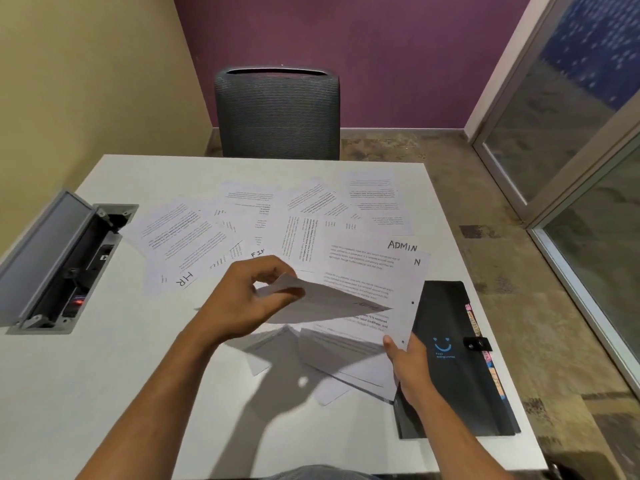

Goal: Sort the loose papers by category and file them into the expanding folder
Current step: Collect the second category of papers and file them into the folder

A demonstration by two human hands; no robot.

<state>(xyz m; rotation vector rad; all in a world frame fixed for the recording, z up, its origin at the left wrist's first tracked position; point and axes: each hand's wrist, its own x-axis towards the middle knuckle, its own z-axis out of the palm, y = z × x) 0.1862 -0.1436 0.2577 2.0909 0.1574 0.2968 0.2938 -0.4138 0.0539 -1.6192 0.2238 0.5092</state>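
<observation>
- White tabletop (104, 393) carries a spread of printed sheets (242, 220) fanned across its far half, many overlapping and lying at different angles.
- Handwritten labels show on some sheets: one marked "HR" (183, 280) at the near left of the spread, one marked "FIN" (258, 253) partly hidden behind the raised hand, and one marked "ADMIN" (401, 245) toward the right.
- Left hand (249, 299) is raised above the table with fingers and thumb curled, pinching the corner of a single sheet (329, 304) that is lifted off the pile and seen nearly edge-on; the writing on it is too blurred to read.
- Right hand (407, 365) grips the near right edge of a punched sheet (377, 289), thumb on top and fingers curled beneath, and lies partly over the folder.
- Beneath both hands, a loose stack of further papers (339, 362) rests on the table, its edges uneven and a corner poking out toward the person.
- Black expanding folder (460, 386) lies flat at the right edge of the table, closed by a strap with a snap button (476, 342), with a blue smile logo (442, 346) on its cover and coloured index tabs (493, 372) sticking out along its right side; the stack touches its left edge.
- Grey cable box (65, 265) is set into the table at the left, its lid standing open.
- Grey mesh office chair (277, 112) stands beyond the far edge of the table, against a purple wall (381, 46).
</observation>
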